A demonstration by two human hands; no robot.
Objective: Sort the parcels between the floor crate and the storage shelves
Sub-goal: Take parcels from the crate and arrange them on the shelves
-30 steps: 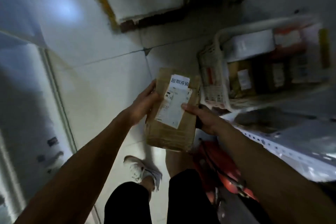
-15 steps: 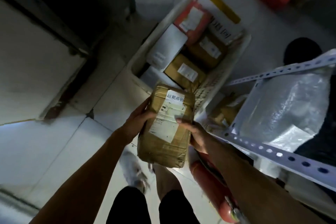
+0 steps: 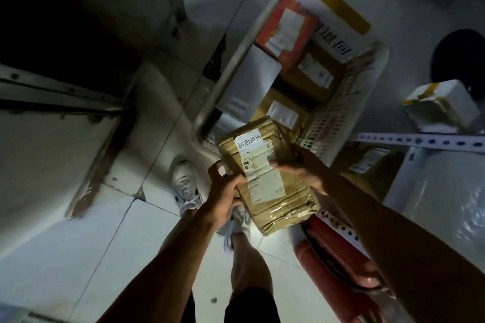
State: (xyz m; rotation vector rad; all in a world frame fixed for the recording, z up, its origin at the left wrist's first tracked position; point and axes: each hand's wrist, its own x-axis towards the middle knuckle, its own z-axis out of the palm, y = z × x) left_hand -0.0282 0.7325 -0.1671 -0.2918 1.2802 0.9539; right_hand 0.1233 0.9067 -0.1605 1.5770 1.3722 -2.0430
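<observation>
Both hands (image 3: 225, 191) clasp brown parcel (image 3: 267, 176) — above floor crate (image 3: 338, 123).

A brown tape-wrapped parcel (image 3: 267, 173) with a white shipping label is held tilted above the floor. Beyond it, the white floor crate (image 3: 338, 123) holds brown, white and orange parcels.

Dim room, pale tiled floor (image 3: 86, 257), perforated white shelf rail (image 3: 420, 141).

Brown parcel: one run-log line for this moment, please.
brown parcel held label-up, off the floor | left hand grip: near edge | right hand grip: far edge | white crate ahead, holds parcels
</observation>
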